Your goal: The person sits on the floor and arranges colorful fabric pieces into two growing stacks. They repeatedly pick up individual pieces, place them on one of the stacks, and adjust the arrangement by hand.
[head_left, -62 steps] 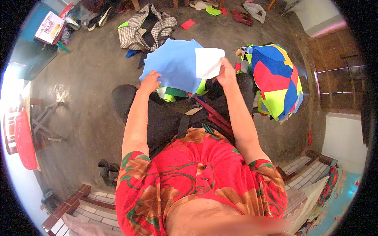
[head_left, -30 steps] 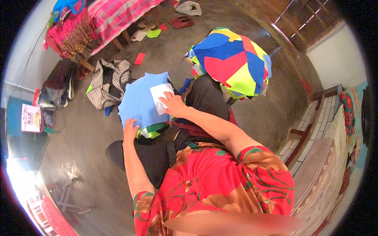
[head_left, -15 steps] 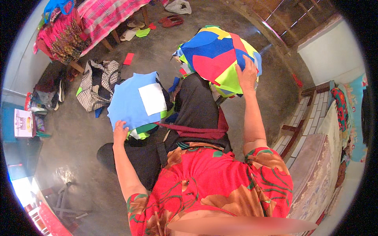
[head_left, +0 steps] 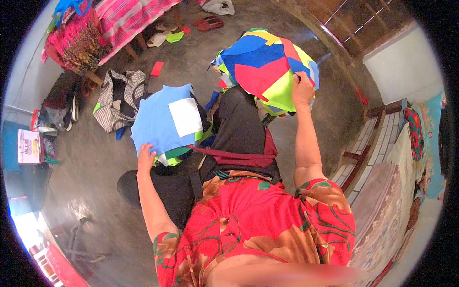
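I sit on the concrete floor in a red flowered top with dark cloth over my lap. My left hand (head_left: 145, 154) rests on the near edge of a blue cloth sheet (head_left: 155, 122) that lies on a stack of green and yellow fabric pieces; a white rectangle of cloth (head_left: 185, 116) lies on the blue one. My right hand (head_left: 302, 88) reaches forward and grips the edge of a big patchwork bundle (head_left: 265, 64) made of blue, red, yellow and green pieces.
A checked bag (head_left: 117, 100) lies open on the floor to the left. Red and green scraps (head_left: 157, 68) and sandals (head_left: 209, 22) lie further off. A pink striped cloth covers a table (head_left: 122, 19) at the back. A tiled bench (head_left: 377, 143) runs along my right.
My right hand left the white cloth on the blue sheet and moved right to the patchwork bundle, which it now grips. My left hand stayed on the blue sheet.
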Motion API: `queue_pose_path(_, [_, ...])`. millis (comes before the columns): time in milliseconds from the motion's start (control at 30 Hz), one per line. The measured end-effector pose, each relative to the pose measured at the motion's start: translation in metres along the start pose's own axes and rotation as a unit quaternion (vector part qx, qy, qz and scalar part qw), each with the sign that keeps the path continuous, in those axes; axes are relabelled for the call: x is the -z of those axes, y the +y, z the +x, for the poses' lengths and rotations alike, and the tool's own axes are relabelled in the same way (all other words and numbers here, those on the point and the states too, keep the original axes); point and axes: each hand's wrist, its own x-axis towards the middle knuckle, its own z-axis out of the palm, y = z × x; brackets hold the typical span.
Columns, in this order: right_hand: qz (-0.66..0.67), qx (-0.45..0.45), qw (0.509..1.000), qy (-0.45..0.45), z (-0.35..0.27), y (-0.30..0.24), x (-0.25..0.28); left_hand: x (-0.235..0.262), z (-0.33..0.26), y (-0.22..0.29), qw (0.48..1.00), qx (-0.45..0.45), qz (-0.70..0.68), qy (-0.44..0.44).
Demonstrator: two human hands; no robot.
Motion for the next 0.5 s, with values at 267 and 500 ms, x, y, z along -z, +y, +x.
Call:
queue_pose_path(267, [0.262, -0.044, 0.963, 0.042, 0.02, -0.027, 0.031, -0.001, 0.002, 0.004, 1.0, 0.019, -0.013, 0.004])
queue_pose_path(500, [0.681, -0.138, 0.652, -0.305, -0.022, -0.134, 0.004, 0.0, 0.001, 0.004, 0.999, 0.033, -0.014, -0.001])
